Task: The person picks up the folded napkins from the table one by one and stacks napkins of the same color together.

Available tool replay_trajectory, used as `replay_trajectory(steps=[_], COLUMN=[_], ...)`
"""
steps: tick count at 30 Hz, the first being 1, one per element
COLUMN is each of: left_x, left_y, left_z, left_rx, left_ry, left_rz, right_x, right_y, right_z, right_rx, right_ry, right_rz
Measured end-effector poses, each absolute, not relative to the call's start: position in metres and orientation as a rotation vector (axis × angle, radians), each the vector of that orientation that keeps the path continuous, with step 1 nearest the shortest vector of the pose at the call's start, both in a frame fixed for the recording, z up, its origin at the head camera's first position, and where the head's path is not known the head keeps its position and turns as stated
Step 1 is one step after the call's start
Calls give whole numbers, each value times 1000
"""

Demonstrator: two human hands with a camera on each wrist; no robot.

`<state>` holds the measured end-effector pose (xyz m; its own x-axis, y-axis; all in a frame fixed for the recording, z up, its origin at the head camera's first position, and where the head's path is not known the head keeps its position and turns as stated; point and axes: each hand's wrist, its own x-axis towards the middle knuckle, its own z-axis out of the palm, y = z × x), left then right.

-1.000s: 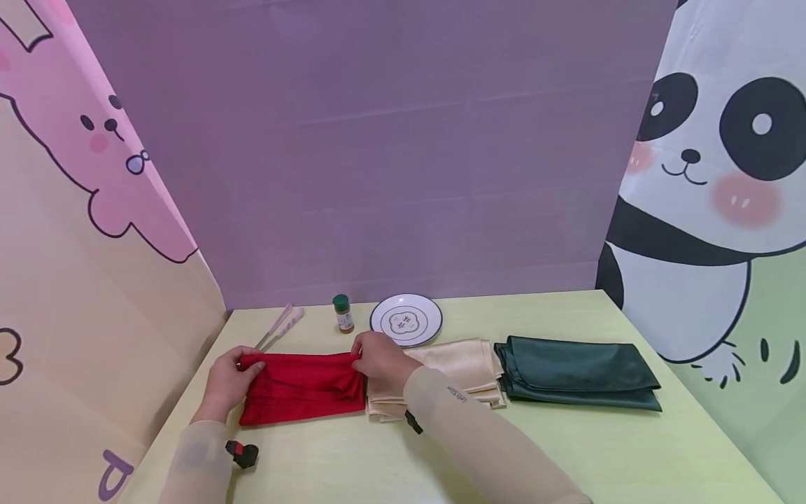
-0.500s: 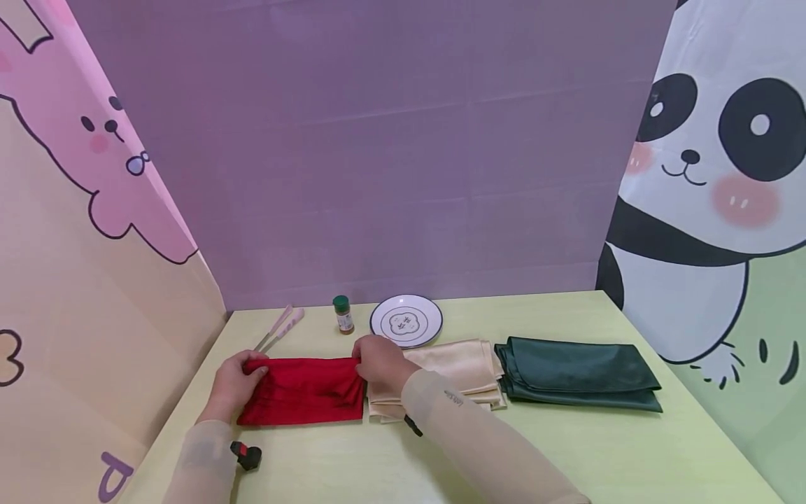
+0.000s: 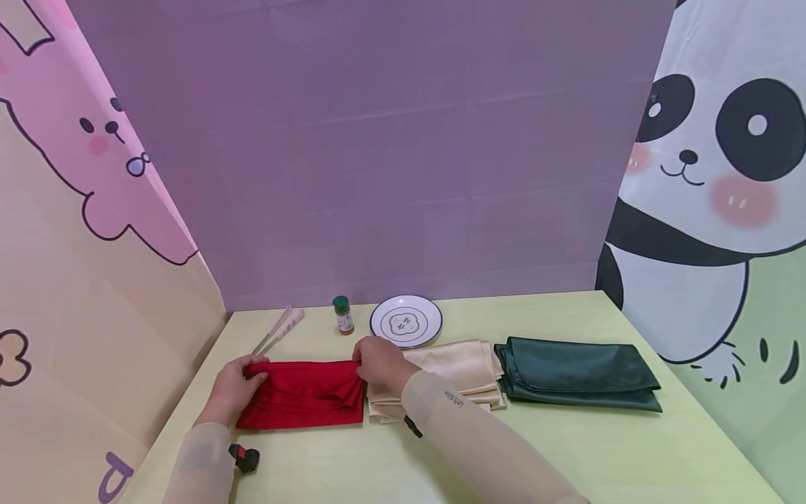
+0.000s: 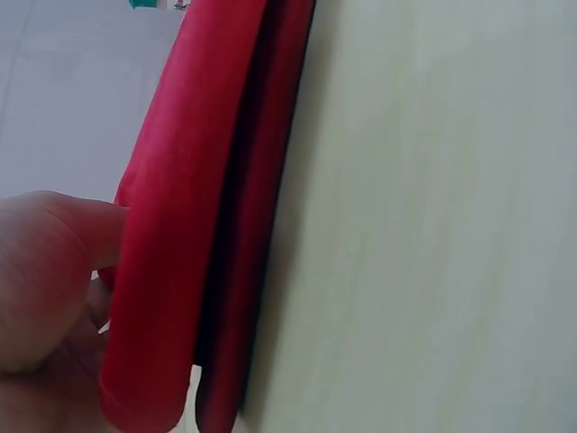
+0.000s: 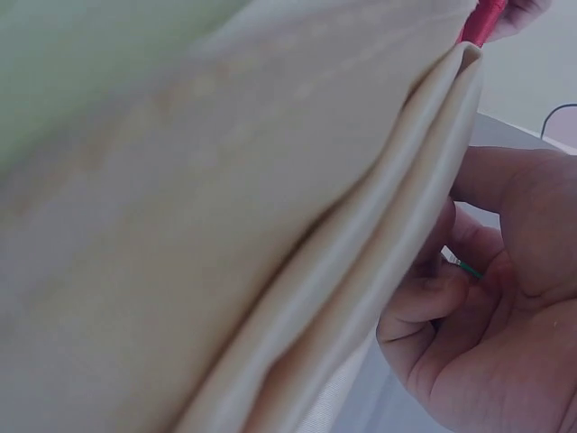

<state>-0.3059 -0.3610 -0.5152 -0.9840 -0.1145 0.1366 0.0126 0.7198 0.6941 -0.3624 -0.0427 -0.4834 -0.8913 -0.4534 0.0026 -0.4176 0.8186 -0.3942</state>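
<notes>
A folded red cloth [image 3: 302, 395] lies at the left of the table in the head view. My left hand [image 3: 233, 388] pinches its far left corner, thumb on top. At the far right corner, my right hand [image 3: 383, 360] grips the same cloth, its fingertips partly hidden. The left wrist view shows the red cloth's [image 4: 176, 225] stacked folds beside my thumb. A folded cream satin cloth [image 3: 456, 367] lies under my right forearm, and its layered edge [image 5: 361, 244] fills much of the right wrist view, with my curled right fingers [image 5: 419, 302] behind it.
A folded dark green cloth [image 3: 579, 374] lies to the right of the cream one. Behind the cloths are a white plate [image 3: 378, 318] with a dark rim, a small green-capped jar [image 3: 343, 316] and pink-handled scissors [image 3: 286, 324]. A purple backdrop [image 3: 403, 175] stands behind the table.
Both hands have drawn the red cloth's far edge slightly down toward me, the left hand moving more than the right. The other things stay in place.
</notes>
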Motion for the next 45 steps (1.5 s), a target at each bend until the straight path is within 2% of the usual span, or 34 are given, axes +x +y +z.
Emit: replay_trajectory(steps=[19, 45], left_x=[-306, -302], left_y=[-359, -357], left_z=[-513, -508], left_rx=[156, 129], left_ry=[-2819, -2843], left_rz=[-1073, -1052], right_x=[-365, -361], right_y=[-45, -40], right_z=[-487, -480], right_rx=[-641, -663], right_ry=[2897, 2864], right_rz=[-614, -665])
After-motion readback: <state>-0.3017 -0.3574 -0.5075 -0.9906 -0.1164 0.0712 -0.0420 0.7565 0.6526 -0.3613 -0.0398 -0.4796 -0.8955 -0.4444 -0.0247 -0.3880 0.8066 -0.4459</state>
